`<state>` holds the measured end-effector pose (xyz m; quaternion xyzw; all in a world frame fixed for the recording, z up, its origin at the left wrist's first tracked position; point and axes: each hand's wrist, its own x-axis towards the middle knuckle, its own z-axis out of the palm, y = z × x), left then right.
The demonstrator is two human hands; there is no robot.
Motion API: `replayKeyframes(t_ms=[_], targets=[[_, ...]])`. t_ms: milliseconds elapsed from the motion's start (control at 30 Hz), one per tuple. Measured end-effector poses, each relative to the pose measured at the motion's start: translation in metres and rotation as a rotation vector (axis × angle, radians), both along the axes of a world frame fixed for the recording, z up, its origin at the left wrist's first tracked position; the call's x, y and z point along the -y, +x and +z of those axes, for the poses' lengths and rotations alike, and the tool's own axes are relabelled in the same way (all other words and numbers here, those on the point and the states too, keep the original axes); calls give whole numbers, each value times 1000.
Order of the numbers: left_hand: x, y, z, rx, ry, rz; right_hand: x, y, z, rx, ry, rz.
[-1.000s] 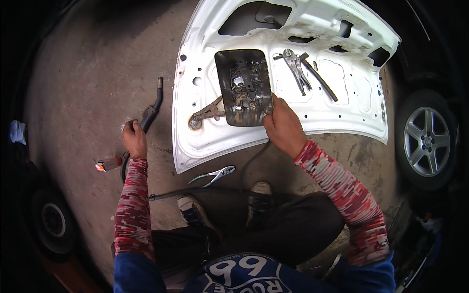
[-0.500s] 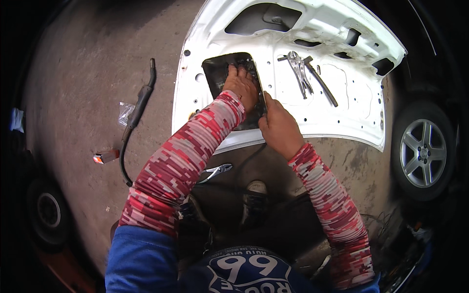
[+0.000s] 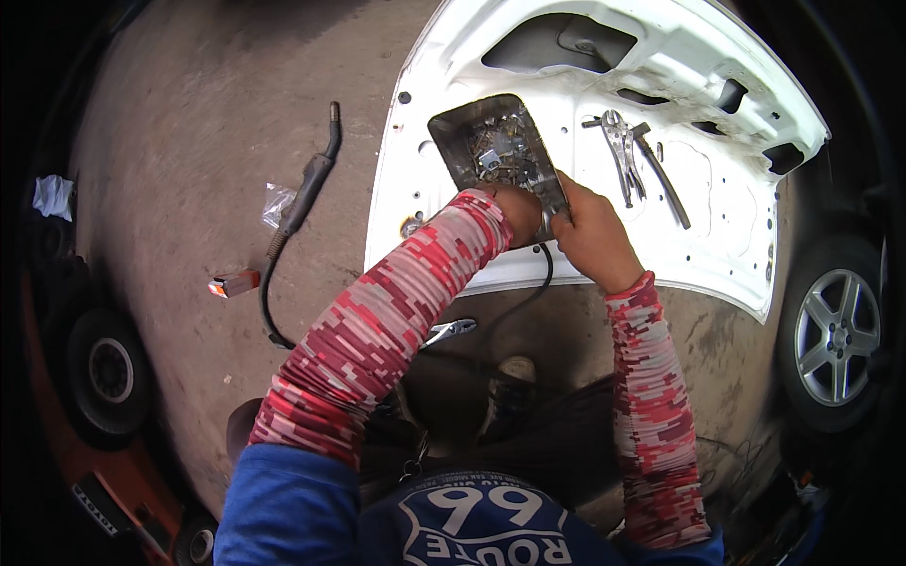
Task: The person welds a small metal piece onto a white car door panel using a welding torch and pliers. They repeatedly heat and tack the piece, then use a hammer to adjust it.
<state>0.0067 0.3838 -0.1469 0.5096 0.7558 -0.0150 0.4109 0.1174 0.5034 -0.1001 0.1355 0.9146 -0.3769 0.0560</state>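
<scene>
My right hand (image 3: pixel 596 234) grips the right rim of a dark metal tray (image 3: pixel 451 143), thumb above and fingers around its side. Loose small hardware (image 3: pixel 505 151), with what look like screws, bolts and clips, covers the tray's bottom. My left hand (image 3: pixel 517 213) reaches down into the tray's near end; its fingers are hidden, so what they hold does not show. Under the tray lies a white car body panel (image 3: pixel 401 184), inner side up. Locking pliers (image 3: pixel 620 156) and a hammer-like tool with a black handle (image 3: pixel 667 184) rest on the panel, right of the tray.
On the concrete floor to the left lie a welding torch (image 3: pixel 304 200) with its cable, a clear plastic bag (image 3: pixel 276 204) and a small orange-and-white box (image 3: pixel 234 283). Pliers (image 3: pixel 450 331) lie near my feet. A car wheel (image 3: pixel 836 325) stands at right, an orange vehicle (image 3: pixel 118 467) at left.
My left hand has drawn back toward the tray's near end, uncovering the hardware. The right hand still holds the rim. The whole view has shifted, so things appear farther right.
</scene>
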Motion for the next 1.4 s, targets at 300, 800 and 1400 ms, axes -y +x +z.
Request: replayKeyframes(t_ms=[300,800,1400], targets=[[5,29,-1,-163,-31,184,-3,-5,-4,164,3,94],[-27,-21,-89,123,55,1389,7,9,0,191,103,202],[-49,42,-93,67,-36,1261,-1,13,-1,181,71,231]])
